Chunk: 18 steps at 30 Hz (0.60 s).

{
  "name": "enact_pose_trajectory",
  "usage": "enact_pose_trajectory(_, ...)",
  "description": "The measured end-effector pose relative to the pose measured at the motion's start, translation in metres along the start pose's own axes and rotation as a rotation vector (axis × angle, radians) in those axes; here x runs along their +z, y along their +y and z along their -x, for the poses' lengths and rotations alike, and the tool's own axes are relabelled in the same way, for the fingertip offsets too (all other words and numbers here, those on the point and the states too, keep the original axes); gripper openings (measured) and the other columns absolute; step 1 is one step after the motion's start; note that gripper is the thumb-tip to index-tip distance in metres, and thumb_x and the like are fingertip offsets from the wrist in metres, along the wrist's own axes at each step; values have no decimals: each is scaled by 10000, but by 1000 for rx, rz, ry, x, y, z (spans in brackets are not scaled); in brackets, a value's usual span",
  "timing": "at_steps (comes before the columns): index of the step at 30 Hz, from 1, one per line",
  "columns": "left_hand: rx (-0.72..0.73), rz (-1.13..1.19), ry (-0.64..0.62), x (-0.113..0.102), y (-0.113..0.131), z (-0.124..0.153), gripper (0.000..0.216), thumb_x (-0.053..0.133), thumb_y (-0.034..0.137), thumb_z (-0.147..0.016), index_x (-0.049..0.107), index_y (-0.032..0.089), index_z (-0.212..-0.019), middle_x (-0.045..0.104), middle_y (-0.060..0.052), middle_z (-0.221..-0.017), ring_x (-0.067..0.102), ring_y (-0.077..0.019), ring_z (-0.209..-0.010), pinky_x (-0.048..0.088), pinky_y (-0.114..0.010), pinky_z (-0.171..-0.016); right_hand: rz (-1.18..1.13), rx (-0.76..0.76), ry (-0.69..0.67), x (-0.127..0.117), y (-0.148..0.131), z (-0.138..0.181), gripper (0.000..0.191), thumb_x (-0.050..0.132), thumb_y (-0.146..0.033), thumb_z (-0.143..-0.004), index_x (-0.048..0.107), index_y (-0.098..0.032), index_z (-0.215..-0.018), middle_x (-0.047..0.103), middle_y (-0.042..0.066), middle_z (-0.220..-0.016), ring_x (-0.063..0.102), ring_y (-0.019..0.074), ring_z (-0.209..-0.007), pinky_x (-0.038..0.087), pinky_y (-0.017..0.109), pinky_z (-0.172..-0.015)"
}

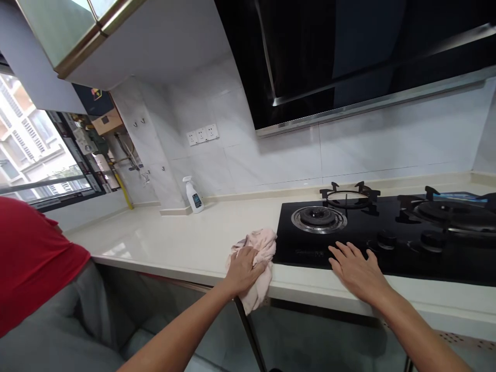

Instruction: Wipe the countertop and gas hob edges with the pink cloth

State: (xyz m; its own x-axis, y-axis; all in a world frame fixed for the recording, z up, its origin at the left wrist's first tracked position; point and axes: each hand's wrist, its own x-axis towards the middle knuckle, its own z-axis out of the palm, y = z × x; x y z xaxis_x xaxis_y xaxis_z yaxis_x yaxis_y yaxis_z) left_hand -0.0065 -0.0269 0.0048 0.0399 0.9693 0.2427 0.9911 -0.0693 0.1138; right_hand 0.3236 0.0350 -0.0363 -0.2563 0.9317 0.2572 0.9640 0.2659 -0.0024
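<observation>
My left hand (245,269) presses a crumpled pale pink cloth (264,244) onto the counter, its fingers closed over the fabric. Part of the cloth hangs over the counter's front edge, and its right side meets the left edge of the black gas stove (287,243). My right hand (358,271) rests with fingers spread on the stove's front border, below the left burner (318,219), and holds nothing. The left burner stands bare, while a black pan support (329,193) sits behind it on the stove.
A white spray bottle (194,196) stands at the back of the pale counter (155,240). Above the stove hangs a black range hood (349,62). A person in a red top (34,258) is at the far left. Two knobs (386,239) stick up at the stove's front.
</observation>
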Motion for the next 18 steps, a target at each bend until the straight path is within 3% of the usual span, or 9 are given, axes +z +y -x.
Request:
enact_pose_trajectory(3,-41,-25,-14,-5,-24,9,451,435,511,-977,559,275,-1341,501,-83,-1517,405,-285,-1424,311,-463,-1166,17,-1,10,5,1,0,574,223,-385,-1016,472,-262,-1518,380,53,-1606,284,328,-1493,216,657,-1161)
enact_pose_trajectory(6,-134,-31,-53,-11,-46,0,457,400,513,-984,555,270,-1338,476,-82,-1541,389,-285,-1436,298,-483,-1172,33,-7,30,11,3,0,591,201,-389,-1013,470,-248,-1521,369,66,-1611,280,338,-1493,212,662,-1158)
enact_pose_trajectory(12,-246,-65,-50,-9,-67,-45,470,341,533,-994,550,267,-1320,528,-99,-1481,431,-310,-1394,341,-545,-1129,21,-61,64,15,6,0,624,197,-415,-999,488,-206,-1509,400,95,-1591,294,373,-1477,239,688,-1132)
enact_pose_trajectory(18,-357,-82,-4,7,-66,-102,518,338,591,-977,513,288,-1359,490,-104,-1517,426,-337,-1401,338,-610,-1117,33,-54,122,15,4,2,635,186,-430,-1006,518,-182,-1487,434,113,-1567,322,385,-1464,247,685,-1132)
